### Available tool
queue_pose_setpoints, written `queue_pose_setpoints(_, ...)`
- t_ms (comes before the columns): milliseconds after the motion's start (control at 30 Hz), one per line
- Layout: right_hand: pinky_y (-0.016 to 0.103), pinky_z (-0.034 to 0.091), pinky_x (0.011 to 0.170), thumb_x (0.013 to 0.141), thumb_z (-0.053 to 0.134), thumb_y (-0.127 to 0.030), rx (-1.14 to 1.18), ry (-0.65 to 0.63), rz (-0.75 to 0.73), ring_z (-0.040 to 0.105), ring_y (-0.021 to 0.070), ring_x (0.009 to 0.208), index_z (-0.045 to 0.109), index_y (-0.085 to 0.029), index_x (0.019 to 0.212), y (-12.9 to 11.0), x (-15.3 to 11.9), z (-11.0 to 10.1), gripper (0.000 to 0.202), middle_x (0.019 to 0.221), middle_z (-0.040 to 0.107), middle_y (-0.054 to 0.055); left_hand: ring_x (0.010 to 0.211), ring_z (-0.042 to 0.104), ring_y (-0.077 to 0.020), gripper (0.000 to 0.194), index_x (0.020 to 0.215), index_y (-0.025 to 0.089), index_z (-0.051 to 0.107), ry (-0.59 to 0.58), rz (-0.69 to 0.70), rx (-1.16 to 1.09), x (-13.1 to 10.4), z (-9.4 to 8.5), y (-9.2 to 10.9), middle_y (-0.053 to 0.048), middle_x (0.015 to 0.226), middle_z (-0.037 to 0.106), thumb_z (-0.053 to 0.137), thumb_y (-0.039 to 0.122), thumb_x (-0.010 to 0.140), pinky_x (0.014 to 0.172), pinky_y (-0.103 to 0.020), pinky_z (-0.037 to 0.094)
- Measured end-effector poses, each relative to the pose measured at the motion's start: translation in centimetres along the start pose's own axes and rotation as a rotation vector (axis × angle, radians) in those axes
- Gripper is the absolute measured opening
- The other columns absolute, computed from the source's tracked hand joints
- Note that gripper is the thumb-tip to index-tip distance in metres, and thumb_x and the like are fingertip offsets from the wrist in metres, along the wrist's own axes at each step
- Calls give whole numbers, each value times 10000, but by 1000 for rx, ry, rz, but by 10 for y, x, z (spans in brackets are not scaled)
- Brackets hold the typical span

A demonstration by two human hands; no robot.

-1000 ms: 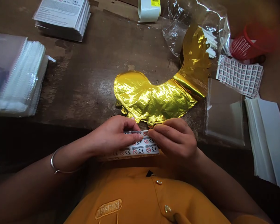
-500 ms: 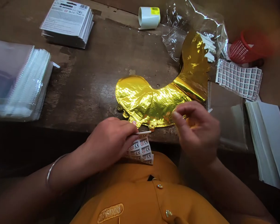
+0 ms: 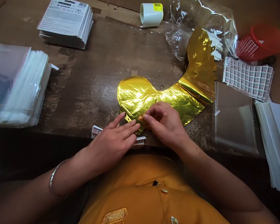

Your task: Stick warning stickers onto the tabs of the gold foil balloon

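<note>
A gold foil balloon (image 3: 134,93), flat and curved, lies on the table in front of me. My left hand (image 3: 113,140) rests with fingers stretched out, their tips on the balloon's near edge. Beneath that palm is a sheet of CE stickers (image 3: 140,142), mostly hidden, with its ends showing on both sides. My right hand (image 3: 166,124) pinches a small sticker (image 3: 140,118) against the foil, just beyond my left fingertips. Part of that sticker is covered by the fingers.
Clear plastic sleeves (image 3: 11,90) are stacked left, below a stack of printed cards (image 3: 63,18). A label roll (image 3: 151,15), plastic bag (image 3: 177,37) and red basket (image 3: 249,46) stand at the back. Rightward lie a sticker sheet (image 3: 248,77), a clear sleeve (image 3: 235,118) and white papers (image 3: 270,140).
My left hand has gone from gripping the sticker sheet to lying flat over it at the balloon's edge. My right hand has moved left and down onto the foil.
</note>
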State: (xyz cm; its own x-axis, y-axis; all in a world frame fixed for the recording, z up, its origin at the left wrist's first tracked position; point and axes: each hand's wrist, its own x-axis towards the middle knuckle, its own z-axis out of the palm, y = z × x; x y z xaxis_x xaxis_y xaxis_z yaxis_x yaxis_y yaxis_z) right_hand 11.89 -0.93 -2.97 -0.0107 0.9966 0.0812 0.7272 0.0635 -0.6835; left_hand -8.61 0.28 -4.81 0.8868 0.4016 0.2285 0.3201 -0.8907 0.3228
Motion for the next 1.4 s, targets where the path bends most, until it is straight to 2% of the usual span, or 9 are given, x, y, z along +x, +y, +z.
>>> queue_pose_setpoints(367,325,397,766,818,640,-173,-58,-54,-14,529,169,790,640,-168,712,5,4,6,107,763,626,19,1182,608,-220,210,835,135,642,89,-1,5,0,4,0,-98,1225,672,459,117,936,1208,-480,152)
queue_pose_setpoints(700,331,402,756,818,645,-212,-212,-50,-25,518,196,810,620,-185,705,3,0,10,118,778,604,36,1166,618,-223,206,835,117,643,79,6,-3,3,5,0,-99,1190,690,464,117,938,1211,-464,145)
queue_pose_setpoints(900,395,453,776,796,681,-351,-394,149,-1,534,256,887,567,-169,962,10,-2,16,272,947,600,100,1176,610,-224,172,875,107,648,75,-8,-2,4,6,1,-107,1209,680,483,104,923,1205,-461,192)
queue_pose_setpoints(967,413,463,808,860,572,-242,-449,258,-59,543,257,909,577,-181,966,12,-4,13,123,954,603,104,1166,617,-234,164,874,106,648,69,-15,-1,5,7,1,-111,1205,681,491,115,924,1190,-484,231)
queue_pose_setpoints(1033,417,479,832,877,495,-146,-447,313,-192,557,249,925,609,-193,959,12,-8,8,147,959,622,104,1155,623,-235,168,879,107,647,65,-13,-9,5,6,1,-113,1203,681,489,125,932,1174,-495,266)
queue_pose_setpoints(1133,404,510,898,885,515,-120,-368,77,-489,581,236,1000,650,-188,1027,10,-20,2,207,1059,674,97,1182,603,-228,188,866,118,646,50,-21,-17,2,3,3,-115,1219,670,473,126,939,1156,-483,305)
queue_pose_setpoints(1200,389,511,954,896,540,-125,-346,-71,-591,592,229,1057,647,-163,1106,13,-28,4,239,1154,684,91,1194,590,-226,198,845,126,645,56,-37,0,-3,0,5,-110,1229,663,470,122,939,1142,-468,331)
queue_pose_setpoints(1300,387,511,977,905,541,-112,-341,-28,-634,607,231,1094,644,-121,1140,22,-32,10,256,1202,678,111,1164,599,-224,181,847,135,646,87,-56,45,-11,-3,8,-88,1208,669,486,123,931,1121,-456,357)
queue_pose_setpoints(1400,365,539,906,908,542,-121,-273,23,-630,650,212,995,684,-139,1029,27,-28,14,187,1071,726,105,1101,611,-226,164,833,136,653,112,-70,69,-13,-6,8,-96,1150,672,511,135,916,1069,-436,411)
